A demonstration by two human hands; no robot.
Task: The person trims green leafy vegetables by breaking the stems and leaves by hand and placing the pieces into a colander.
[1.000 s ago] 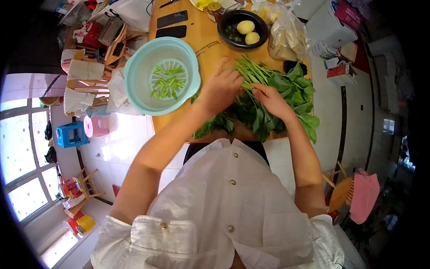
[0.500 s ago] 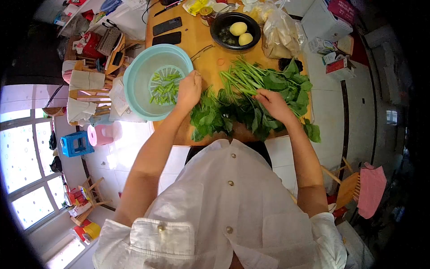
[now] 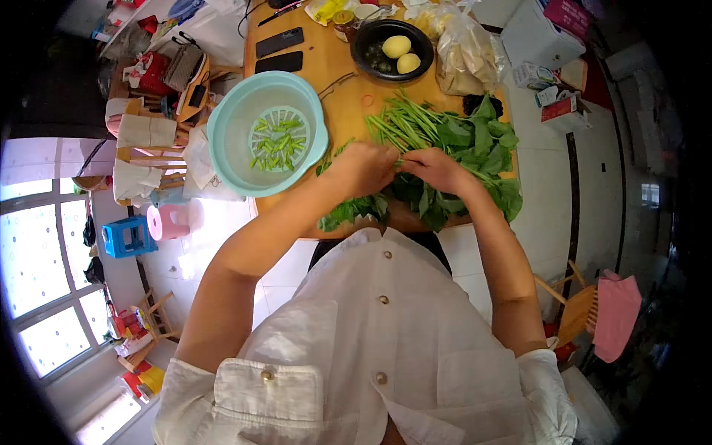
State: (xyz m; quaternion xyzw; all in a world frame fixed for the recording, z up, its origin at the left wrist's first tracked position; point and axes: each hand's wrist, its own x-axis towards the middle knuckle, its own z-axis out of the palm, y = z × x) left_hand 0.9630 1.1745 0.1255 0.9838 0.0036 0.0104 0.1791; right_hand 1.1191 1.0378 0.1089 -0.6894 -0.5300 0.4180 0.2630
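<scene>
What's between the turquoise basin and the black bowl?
In the head view, a thin brown twig on the wooden table, between the turquoise basin and the black bowl.

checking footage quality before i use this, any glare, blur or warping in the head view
Head view: wide-angle bending with black corners; windows nearly blown out, floor glaring at picture left; far right dim; left hand slightly soft, possibly motion blur.
</scene>
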